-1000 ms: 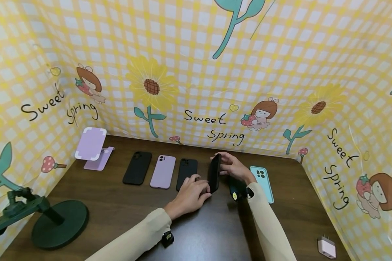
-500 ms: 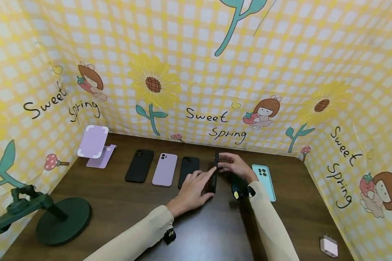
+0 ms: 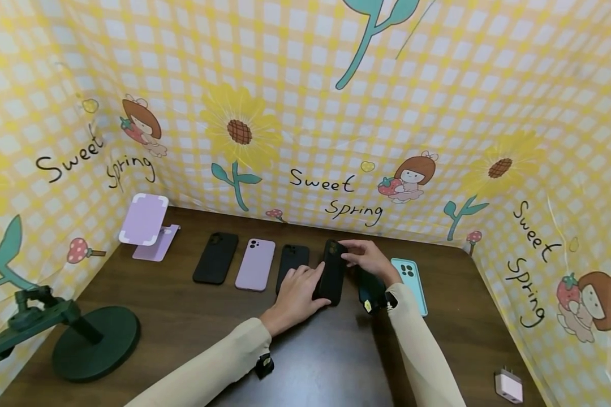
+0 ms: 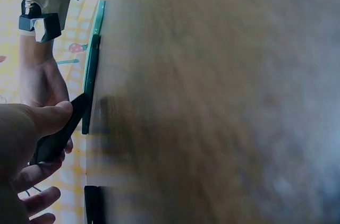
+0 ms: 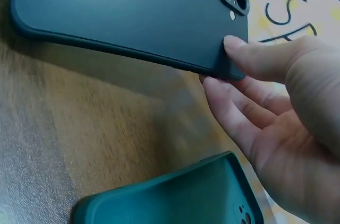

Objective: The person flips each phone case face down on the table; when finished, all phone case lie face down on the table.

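Both hands, left (image 3: 297,294) and right (image 3: 368,257), reach forward, fingers pinching.

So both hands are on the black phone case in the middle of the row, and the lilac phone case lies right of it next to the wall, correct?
Not quite. Both the left hand and the right hand hold the black phone case, but the head view shows the lilac phone case lying to its left. The case at the right end is a light teal phone case.
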Tool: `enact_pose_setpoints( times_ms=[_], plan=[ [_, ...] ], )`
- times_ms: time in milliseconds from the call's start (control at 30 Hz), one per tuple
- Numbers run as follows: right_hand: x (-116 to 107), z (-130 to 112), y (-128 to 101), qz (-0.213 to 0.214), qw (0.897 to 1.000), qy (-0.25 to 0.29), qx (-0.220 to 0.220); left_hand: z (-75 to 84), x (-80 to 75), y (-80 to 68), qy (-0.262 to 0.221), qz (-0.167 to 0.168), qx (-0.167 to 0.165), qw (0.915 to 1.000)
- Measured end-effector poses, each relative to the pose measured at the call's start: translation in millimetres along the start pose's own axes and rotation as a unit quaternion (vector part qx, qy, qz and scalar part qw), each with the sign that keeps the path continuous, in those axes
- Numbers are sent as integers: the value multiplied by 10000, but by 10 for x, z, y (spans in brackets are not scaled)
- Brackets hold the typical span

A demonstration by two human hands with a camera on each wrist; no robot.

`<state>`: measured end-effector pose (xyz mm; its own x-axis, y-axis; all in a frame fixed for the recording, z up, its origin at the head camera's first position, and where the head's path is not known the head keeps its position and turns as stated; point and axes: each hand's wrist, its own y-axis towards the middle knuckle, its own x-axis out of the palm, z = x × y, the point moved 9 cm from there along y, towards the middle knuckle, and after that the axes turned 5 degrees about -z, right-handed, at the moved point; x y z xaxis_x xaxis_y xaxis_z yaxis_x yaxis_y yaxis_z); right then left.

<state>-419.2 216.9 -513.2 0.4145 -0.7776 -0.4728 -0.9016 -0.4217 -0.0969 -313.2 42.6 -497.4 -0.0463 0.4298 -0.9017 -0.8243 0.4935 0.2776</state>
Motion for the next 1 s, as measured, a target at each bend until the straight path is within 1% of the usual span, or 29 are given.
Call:
enact_pose_setpoints(
  times_ms=[133,267,400,533,700,800,933,1000],
  plan=[
    [-23,-60,-9,150,9988,-459,-16,5,-5,28,192,25,-111,9998],
    [-58,-71,-13,367,9970,-679,90,13,3,71,405,-35,-176,9990],
    [-65,-73,9,439,9946,-931,90,4,16,111,416,-183,-253,9986],
    [-47,-38,47,472,9902,-1304,171,-25,52,149,312,-463,-365,9978],
    [33,33,114,362,9821,-1807,399,-76,125,197,291,-910,-462,9944],
    [84,33,146,338,9765,-2085,425,-90,154,229,454,-1134,-466,9914],
    [132,-15,157,421,9676,-2469,323,-83,179,254,686,-1260,-401,9888],
    [140,-40,160,511,9608,-2715,248,-82,187,262,740,-1278,-377,9883]
  ],
)
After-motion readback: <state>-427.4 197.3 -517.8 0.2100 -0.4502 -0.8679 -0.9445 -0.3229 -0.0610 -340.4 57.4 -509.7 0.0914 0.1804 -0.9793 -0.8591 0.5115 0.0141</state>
